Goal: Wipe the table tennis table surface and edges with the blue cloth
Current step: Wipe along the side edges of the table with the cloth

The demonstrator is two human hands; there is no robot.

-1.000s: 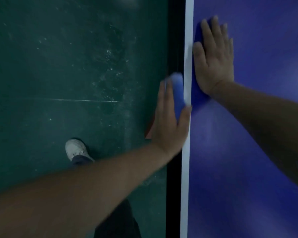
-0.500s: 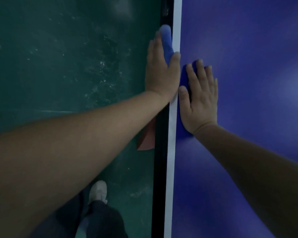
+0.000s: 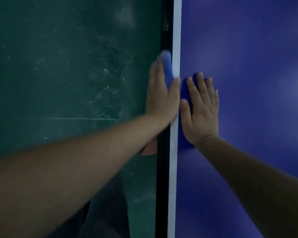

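Two hands work the same stretch of the desk's left edge. The left hand (image 3: 163, 97) has its fingers straight along the outer side of the edge and its thumb hooked over onto the white border line (image 3: 176, 48), so it clamps a blue cloth (image 3: 167, 69) against the dark side rim (image 3: 163, 169); the cloth shows as a blurred lump past the fingertips. Just beside it, the right hand (image 3: 202, 110) lies flat with fingers straight and slightly spread, pressing down on the blue playing surface (image 3: 248, 66). A darker blue patch peeps out around that palm, toward the thumb and near the wrist; it may be a second fold of cloth, though in this dim light I cannot tell it from shadow. Both forearms reach in from the near side.

Left of the desk lies a scuffed green floor (image 3: 58, 74) with a thin pale line across it, and a reddish patch (image 3: 149, 148) shows just under the left wrist, next to the rim.

As for progress, my judgement is that the edge wipe is midway: the rim runs on well past the cloth toward the far end and back toward the near end, and nothing shows which parts are already clean. The broad surface to the right looks mottled, so it probably remains to be done.
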